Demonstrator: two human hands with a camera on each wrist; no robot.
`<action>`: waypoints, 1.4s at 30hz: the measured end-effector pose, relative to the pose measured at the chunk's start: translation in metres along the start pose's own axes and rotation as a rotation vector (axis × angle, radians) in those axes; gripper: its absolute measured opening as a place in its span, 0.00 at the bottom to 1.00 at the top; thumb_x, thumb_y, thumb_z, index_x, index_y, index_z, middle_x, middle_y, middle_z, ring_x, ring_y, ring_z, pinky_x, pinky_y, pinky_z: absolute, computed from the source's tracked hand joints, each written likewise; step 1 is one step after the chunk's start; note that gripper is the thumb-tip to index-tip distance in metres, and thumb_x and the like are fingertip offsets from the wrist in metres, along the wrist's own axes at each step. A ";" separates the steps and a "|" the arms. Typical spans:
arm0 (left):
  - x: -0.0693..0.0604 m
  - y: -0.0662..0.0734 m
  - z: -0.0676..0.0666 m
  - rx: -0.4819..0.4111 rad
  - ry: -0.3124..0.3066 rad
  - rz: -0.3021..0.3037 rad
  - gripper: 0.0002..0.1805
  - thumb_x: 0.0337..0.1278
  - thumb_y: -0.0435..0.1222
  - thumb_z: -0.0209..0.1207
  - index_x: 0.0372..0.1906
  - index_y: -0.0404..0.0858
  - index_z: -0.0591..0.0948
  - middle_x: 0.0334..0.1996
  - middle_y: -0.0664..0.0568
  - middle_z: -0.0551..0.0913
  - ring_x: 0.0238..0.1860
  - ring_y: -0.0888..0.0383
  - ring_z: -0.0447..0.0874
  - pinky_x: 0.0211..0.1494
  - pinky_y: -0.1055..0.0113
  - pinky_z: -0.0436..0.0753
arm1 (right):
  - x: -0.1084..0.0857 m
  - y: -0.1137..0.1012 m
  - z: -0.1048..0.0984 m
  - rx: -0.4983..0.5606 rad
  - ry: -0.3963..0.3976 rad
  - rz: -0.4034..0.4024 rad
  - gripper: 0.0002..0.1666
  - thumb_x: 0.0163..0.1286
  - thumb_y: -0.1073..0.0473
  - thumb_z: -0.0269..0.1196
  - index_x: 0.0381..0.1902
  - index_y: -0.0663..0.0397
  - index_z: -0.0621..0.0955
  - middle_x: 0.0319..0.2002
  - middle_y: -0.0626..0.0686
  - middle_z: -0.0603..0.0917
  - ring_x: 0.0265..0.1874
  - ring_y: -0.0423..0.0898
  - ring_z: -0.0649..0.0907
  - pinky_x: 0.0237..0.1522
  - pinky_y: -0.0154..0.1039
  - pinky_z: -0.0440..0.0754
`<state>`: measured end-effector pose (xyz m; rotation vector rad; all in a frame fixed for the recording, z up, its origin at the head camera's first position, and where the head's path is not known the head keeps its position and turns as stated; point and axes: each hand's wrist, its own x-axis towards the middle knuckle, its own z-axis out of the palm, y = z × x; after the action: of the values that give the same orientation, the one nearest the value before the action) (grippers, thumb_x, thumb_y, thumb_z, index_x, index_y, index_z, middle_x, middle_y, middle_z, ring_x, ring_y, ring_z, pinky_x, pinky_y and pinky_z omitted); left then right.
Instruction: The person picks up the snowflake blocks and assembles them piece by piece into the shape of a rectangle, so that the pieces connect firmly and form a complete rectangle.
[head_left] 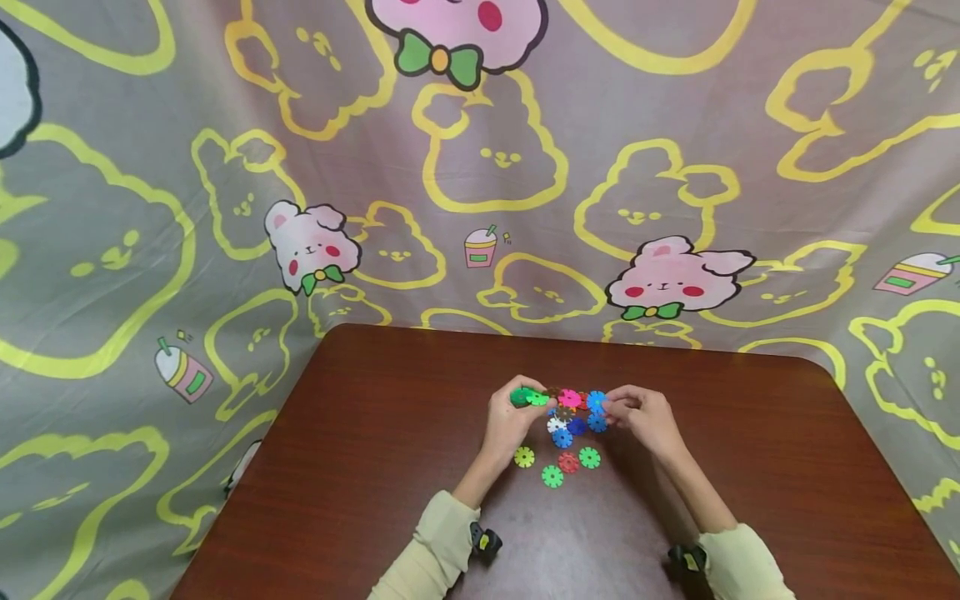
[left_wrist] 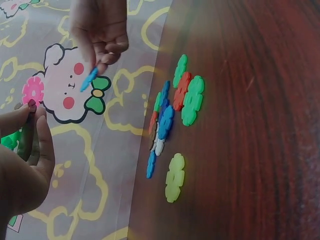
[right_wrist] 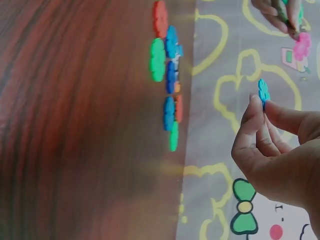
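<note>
My left hand [head_left: 512,423] pinches a small linked row of notched plastic discs above the table. In the row are green discs [head_left: 536,398], a brown piece and a pink disc [left_wrist: 33,91]; the pink one sticks out past my fingertips. Exactly how they join is partly hidden by my fingers. Between the thumb and fingers of my right hand [head_left: 647,418] is a single blue disc [right_wrist: 263,91], seen nearly edge-on in the right wrist view. That blue disc is apart from the pink one in both wrist views.
Loose discs lie on the brown table [head_left: 360,433] below my hands. Nearer me are a yellow disc [head_left: 524,457], a red disc [head_left: 569,463] and two green ones; several blue, white and brown discs cluster behind them. A patterned cloth [head_left: 480,308] hangs behind the table.
</note>
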<state>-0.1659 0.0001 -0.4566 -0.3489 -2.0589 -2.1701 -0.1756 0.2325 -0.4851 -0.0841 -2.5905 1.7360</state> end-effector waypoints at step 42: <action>0.009 -0.034 0.004 -0.207 -0.002 -0.032 0.11 0.56 0.22 0.70 0.41 0.21 0.81 0.29 0.45 0.86 0.27 0.63 0.86 0.37 0.68 0.87 | -0.019 -0.033 0.005 0.429 -0.112 -0.032 0.16 0.76 0.61 0.64 0.46 0.73 0.76 0.36 0.58 0.91 0.38 0.49 0.91 0.45 0.40 0.88</action>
<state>-0.1830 0.0064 -0.4867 -0.3412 -1.8563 -2.4100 -0.1582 0.2144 -0.4563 0.0639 -2.2061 2.2947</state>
